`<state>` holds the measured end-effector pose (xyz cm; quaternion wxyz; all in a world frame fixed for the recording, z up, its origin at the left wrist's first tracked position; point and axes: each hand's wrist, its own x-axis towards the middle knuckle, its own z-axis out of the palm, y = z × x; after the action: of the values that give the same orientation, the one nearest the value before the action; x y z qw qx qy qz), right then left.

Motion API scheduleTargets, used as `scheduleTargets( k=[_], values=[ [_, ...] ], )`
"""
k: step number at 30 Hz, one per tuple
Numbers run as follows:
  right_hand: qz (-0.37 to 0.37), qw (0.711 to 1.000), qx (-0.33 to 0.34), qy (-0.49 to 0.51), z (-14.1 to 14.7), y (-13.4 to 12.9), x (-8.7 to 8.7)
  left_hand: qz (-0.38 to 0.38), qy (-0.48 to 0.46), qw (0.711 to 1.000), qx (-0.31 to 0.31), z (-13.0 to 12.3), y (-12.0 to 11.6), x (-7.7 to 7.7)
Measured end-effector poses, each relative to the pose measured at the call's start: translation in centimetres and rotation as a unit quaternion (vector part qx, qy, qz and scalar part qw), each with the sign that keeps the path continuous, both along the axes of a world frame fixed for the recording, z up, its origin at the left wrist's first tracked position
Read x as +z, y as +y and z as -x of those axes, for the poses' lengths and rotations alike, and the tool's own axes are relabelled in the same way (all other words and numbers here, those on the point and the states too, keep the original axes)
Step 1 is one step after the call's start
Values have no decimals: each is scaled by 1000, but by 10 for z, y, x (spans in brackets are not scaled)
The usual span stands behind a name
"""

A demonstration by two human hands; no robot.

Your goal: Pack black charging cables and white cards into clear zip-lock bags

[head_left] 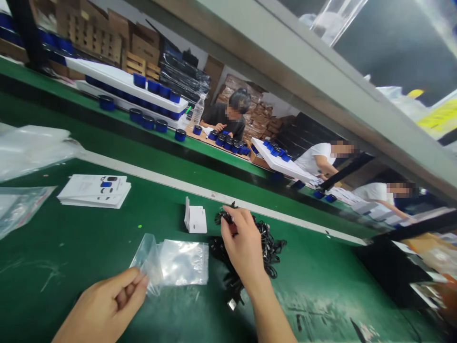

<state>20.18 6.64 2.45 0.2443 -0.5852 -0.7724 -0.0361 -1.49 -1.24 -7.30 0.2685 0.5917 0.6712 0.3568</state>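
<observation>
The left hand (114,297) pinches a clear bag (147,255) in its fingers, next to a flat pile of clear bags (183,262) on the green tabletop (89,243). The right hand (245,243) is at the heap of black cables (272,247), its fingers a little apart and bent; I can't tell if they hold one. Small white papers (197,220) sit near the cables

Factory workshop: one long green surface (107,224) bearing black USB cables (270,250) and clear plastic bags (183,263), blue round containers (139,81) ranked on white trays (114,77), stacked cardboard cartons (144,48) behind, three co-workers (314,157) opposite.
</observation>
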Motion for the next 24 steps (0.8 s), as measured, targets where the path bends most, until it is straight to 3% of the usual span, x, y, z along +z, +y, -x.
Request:
scheduleTargets(
  k=[2, 3, 5, 8, 11, 14, 20, 22, 24],
  values=[
    [34, 968, 54, 244, 6, -28, 1, 34, 14, 998, -49, 0, 3, 5],
    [80, 940, 82, 321, 11, -42, -3, 44, 18, 996, -69, 0, 4, 7],
    [94, 906, 111, 398, 23, -64, -17, 45, 26, 995, -86, -2, 7, 12],
    [-18, 913, 95, 396, 36, -84, -42, 31, 45, 995, -88, -9, 9, 22],
    [-96, 915, 109, 378, 39, -91, -55, 19, 68, 993, -93, -15, 9, 28],
    [-69, 922, 101, 367, 29, -87, -54, 16, 109, 990, -88, -16, 11, 30],
    [4, 978, -28, 205, 3, -57, -46, 19, 149, 985, -82, -9, 17, 19],
    [-8, 983, -45, 176, 6, -45, -40, 16, 141, 986, -86, -8, 16, 14],
    [39, 973, -31, 227, 14, -30, -31, 9, 121, 989, -90, -7, 15, 10]
  ],
)
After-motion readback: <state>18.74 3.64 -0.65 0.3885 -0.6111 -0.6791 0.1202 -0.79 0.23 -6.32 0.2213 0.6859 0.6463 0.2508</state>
